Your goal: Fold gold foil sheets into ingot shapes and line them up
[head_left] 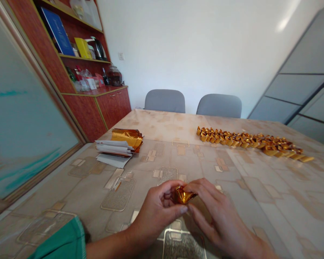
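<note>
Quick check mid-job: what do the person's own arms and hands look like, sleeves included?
The left hand and right hand are bare: no gloves, rings or watch show. A green sleeve with paler stitching along its hem covers part of the left arm; the right forearm shows no sleeve.

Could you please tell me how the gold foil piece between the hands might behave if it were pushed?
The gold foil piece is probably light, as it looks folded from thin sheet. Its creased faces suggest it could dent if pressed. Its glossy sheen hints at some slipperiness.
</note>
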The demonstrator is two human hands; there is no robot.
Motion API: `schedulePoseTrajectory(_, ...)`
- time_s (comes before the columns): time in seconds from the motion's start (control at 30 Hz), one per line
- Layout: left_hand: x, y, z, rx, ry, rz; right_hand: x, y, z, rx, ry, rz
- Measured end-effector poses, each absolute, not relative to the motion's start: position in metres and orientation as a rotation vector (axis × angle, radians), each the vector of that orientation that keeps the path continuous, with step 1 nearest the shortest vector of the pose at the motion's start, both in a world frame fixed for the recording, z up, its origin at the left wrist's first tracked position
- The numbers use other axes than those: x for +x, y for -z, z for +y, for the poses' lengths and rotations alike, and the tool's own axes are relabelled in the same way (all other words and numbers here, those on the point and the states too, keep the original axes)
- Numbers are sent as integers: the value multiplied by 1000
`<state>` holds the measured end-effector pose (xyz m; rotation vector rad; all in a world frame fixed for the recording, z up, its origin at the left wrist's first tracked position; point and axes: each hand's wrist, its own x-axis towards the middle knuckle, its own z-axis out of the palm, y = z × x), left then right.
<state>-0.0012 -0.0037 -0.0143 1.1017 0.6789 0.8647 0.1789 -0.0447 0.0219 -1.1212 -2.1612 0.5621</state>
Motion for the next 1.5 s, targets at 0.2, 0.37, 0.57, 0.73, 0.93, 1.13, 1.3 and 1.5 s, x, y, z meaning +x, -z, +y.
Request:
schedulePoseTrajectory(0.2,-1,16,-4,1114,-869,686,177,-18,-43,-1134,-551,-2185)
schedulePoseTrajectory(0.37,-1,16,-4,1098,-868,680,176,-18,-43,-1119,-553,-2177)
schedulePoseTrajectory(0.57,-1,13,-5,1119,-857,719,176,-19,-43,-1142,-524,-2201)
schedulePoseTrajectory(0.73,0,13,-5,1140,-869,726,176,-19,-42,-1154,-520,-2195)
schedulePoseTrajectory(0.93,-1,16,-5,1202,-858,732,177,-16,-43,-1141,-631,-2127)
schedulePoseTrajectory(1.13,-3,13,-1,1247,-865,687,183,-16,-44,-1156,-649,-2032)
schedulePoseTrajectory(1.3,-3,13,2,1255,-860,696,183,-14,-43,-1164,-704,-1961)
schedulePoseTrajectory(1.5,-2,19,2,1304,-807,704,178,-8,-37,-1149,-801,-1849)
